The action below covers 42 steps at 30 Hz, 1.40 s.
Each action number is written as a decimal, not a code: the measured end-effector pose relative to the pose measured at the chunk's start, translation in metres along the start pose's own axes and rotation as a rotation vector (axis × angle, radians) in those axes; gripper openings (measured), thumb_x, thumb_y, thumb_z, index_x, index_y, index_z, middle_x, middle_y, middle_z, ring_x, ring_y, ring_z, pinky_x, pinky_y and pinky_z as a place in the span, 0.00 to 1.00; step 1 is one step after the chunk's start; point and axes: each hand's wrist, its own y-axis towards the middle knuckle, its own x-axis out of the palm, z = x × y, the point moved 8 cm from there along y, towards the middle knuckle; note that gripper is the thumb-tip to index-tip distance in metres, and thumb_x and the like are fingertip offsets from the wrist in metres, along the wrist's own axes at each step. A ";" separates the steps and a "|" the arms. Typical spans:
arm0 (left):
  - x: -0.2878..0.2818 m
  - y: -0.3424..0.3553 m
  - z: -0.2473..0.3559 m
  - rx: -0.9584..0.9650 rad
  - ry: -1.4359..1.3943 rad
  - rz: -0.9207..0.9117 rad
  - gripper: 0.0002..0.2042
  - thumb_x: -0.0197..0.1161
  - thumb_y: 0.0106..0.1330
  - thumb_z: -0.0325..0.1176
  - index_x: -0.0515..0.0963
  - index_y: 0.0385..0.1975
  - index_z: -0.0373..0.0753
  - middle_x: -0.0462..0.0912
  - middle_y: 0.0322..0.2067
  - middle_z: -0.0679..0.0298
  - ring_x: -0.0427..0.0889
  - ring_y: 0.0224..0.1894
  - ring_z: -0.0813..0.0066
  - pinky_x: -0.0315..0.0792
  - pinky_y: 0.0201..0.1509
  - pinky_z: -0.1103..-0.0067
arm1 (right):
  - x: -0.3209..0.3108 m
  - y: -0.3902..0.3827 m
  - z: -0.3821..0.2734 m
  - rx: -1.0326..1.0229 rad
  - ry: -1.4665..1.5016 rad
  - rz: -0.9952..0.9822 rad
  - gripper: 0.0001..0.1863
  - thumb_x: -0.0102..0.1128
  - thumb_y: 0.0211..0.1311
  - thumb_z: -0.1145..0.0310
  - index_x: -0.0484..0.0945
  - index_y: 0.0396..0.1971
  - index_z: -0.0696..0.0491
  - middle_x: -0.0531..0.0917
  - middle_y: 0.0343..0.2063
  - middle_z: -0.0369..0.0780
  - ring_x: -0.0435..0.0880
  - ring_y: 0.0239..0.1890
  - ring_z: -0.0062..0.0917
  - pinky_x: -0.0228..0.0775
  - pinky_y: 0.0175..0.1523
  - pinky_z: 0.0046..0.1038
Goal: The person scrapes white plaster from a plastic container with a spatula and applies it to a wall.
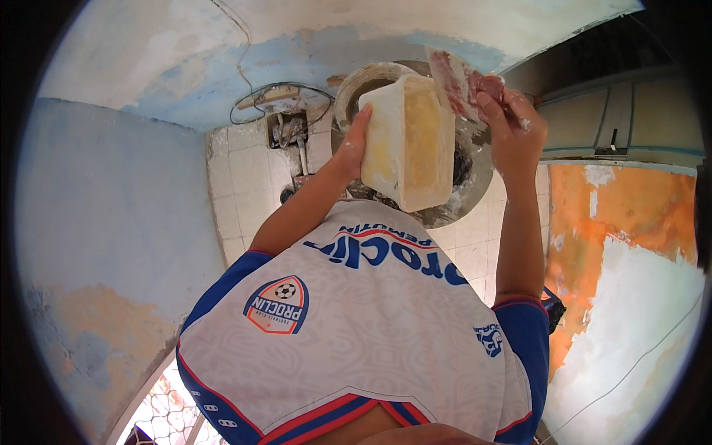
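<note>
My left hand (pixel 356 142) grips the near-left side of a whitish, yellow-stained plastic tub (pixel 386 144), tilted so that its open side faces right. Pinched between the fingers and thumb of my right hand (pixel 519 130) is a flat putty scraper (pixel 454 83), reddish and smeared with white plaster. The scraper stands up by the tub's far right corner; whether the two touch I cannot tell. White smears mark my right fingers. Under the tub lies a wide round grey mixing pan (pixel 478 167), partly hidden, with a plaster-crusted rim of another round container (pixel 356 85) at its far left.
A dark cable coil (pixel 256 96) and some pipe-like items (pixel 285 132) lie on the tiled floor (pixel 248 167) at the left. A patchy blue wall (pixel 119 200) rises on the left. Cabinet doors (pixel 578 122) and an orange-and-white wall (pixel 623 222) stand at the right.
</note>
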 end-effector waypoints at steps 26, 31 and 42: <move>-0.001 0.032 -0.013 0.127 -0.203 -0.237 0.41 0.37 0.71 0.69 0.62 0.74 0.44 0.74 0.66 0.55 0.78 0.64 0.58 0.73 0.68 0.61 | 0.048 -0.041 -0.044 0.057 -0.106 -0.135 0.08 0.69 0.59 0.73 0.84 0.36 0.61 0.87 0.29 0.46 0.87 0.28 0.33 0.77 0.37 0.31; -0.005 0.038 -0.005 0.225 -0.052 -0.276 0.40 0.38 0.71 0.68 0.60 0.75 0.44 0.72 0.67 0.56 0.76 0.65 0.59 0.72 0.69 0.62 | 0.066 -0.030 -0.032 0.131 -0.050 -0.134 0.06 0.67 0.64 0.76 0.78 0.34 0.60 0.84 0.29 0.34 0.80 0.33 0.12 0.75 0.41 0.20; 0.014 0.029 0.000 0.100 -0.149 -0.586 0.42 0.39 0.69 0.71 0.62 0.73 0.45 0.73 0.66 0.54 0.77 0.64 0.54 0.72 0.69 0.57 | 0.065 -0.051 -0.005 0.309 0.384 -0.326 0.07 0.66 0.65 0.80 0.75 0.34 0.57 0.82 0.37 0.36 0.80 0.39 0.13 0.76 0.47 0.19</move>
